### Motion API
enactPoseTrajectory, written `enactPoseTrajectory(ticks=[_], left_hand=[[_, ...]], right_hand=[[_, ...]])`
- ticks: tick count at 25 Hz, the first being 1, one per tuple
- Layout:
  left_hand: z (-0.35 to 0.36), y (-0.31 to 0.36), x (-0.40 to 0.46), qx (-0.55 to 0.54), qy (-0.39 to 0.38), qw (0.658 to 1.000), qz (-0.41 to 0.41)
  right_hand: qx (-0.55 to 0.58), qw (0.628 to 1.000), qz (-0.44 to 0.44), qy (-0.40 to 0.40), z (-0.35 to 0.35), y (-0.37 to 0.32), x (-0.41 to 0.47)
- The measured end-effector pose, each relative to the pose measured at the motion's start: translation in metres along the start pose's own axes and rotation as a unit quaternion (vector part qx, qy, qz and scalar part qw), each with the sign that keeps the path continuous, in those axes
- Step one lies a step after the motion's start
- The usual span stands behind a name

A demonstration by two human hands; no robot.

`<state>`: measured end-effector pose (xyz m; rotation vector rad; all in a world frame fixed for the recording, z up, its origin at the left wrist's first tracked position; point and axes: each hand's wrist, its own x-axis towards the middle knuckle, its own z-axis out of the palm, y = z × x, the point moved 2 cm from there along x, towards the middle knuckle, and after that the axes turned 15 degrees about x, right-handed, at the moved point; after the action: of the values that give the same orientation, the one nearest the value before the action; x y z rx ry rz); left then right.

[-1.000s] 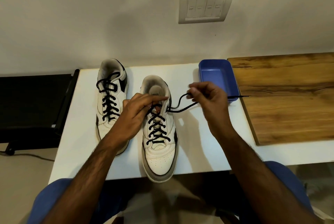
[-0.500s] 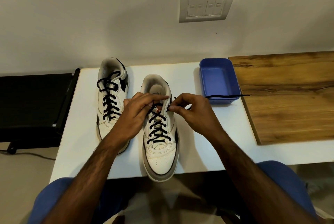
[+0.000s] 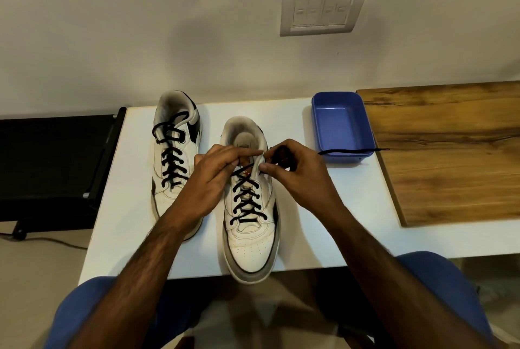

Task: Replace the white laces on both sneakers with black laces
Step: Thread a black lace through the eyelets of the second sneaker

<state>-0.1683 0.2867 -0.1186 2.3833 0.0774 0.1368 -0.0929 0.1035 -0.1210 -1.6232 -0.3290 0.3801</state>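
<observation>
Black lace work was down to the top eyelets of the near white leather low-top sneaker (image 3: 250,216), which sat toe toward the person at the front edge of the white tabletop (image 3: 298,236). One view only, head cam.

Change over the last second: the right hand (image 3: 295,168) had been out to the right with a length of the black flat lace (image 3: 244,196) pulled taut; it came back in against the shoe's right top eyelet. The slack now sat bunched under its curled fingers, and thumb and forefinger pinched at the eyelet flap. The free tail (image 3: 354,151) lay across the front rim of the blue rectangular plastic tray (image 3: 342,126), tip on the brown wooden board (image 3: 450,151).

Left hand (image 3: 216,177) barely moved: fingers curled together, tips pinching the upper at the top of the tongue, holding it steady. Whether it also held lace I couldn't tell.

The far white sneaker with black side patches (image 3: 176,163) stood just beside it, already fully laced in black. No white laces were visible.

Read: the pull-through was done and the next pass was being fed. Probably the last eyelets, so the task looked nearly finished. Risk: the tail snagging on the tray rim.

Background: white wall switch plate (image 3: 323,5).
</observation>
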Motion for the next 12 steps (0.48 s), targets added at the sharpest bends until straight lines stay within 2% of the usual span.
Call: enactPoseTrajectory(ticks=[4, 9, 12], left_hand=[[-0.002, 0.002, -0.001, -0.007, 0.001, 1.0, 0.002], [-0.003, 0.001, 0.001, 0.013, -0.002, 1.0, 0.015], [-0.002, -0.004, 0.002, 0.018, -0.001, 1.0, 0.022]], right_hand=[[-0.019, 0.999, 0.005, 0.025, -0.001, -0.002, 0.004], [0.127, 0.985, -0.007, 0.115, -0.036, -0.015, 0.006], [0.15, 0.984, 0.024, 0.093, -0.032, -0.013, 0.005]])
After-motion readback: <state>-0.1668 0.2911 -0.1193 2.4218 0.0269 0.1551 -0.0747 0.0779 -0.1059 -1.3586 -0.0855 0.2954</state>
